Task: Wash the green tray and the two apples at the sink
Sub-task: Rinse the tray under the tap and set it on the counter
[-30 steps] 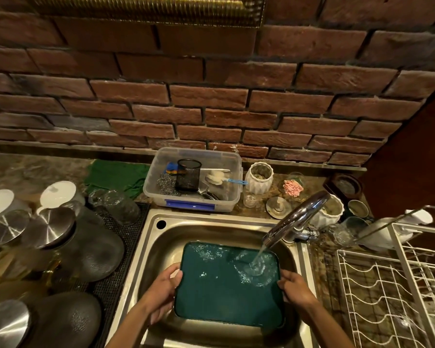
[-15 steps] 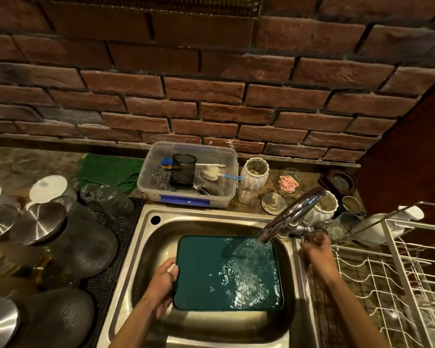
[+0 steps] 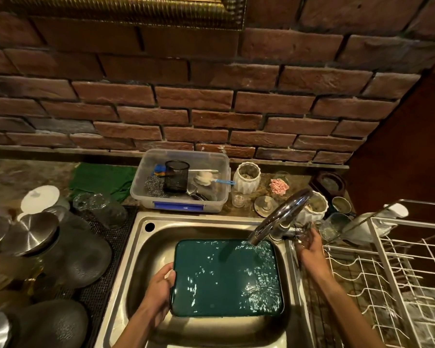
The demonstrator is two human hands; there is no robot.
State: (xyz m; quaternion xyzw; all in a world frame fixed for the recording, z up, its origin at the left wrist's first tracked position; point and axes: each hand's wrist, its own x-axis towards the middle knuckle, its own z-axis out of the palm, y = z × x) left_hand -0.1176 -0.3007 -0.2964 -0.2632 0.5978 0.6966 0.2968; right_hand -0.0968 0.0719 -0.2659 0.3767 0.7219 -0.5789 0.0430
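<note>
The green tray lies flat in the steel sink, its surface covered with a film of water. My left hand grips the tray's left edge. My right hand is at the tap handle, right of the chrome faucet, fingers curled around it. No water stream shows under the spout. No apples are in view.
A clear plastic box of scrubbers stands behind the sink. White jars and small cups sit by the faucet. A white wire dish rack fills the right. Steel lids and glass jars crowd the left mat.
My right hand left the tray's right edge and went up to the tap handle. The water stream that fell on the tray has stopped. The left hand kept its hold.
</note>
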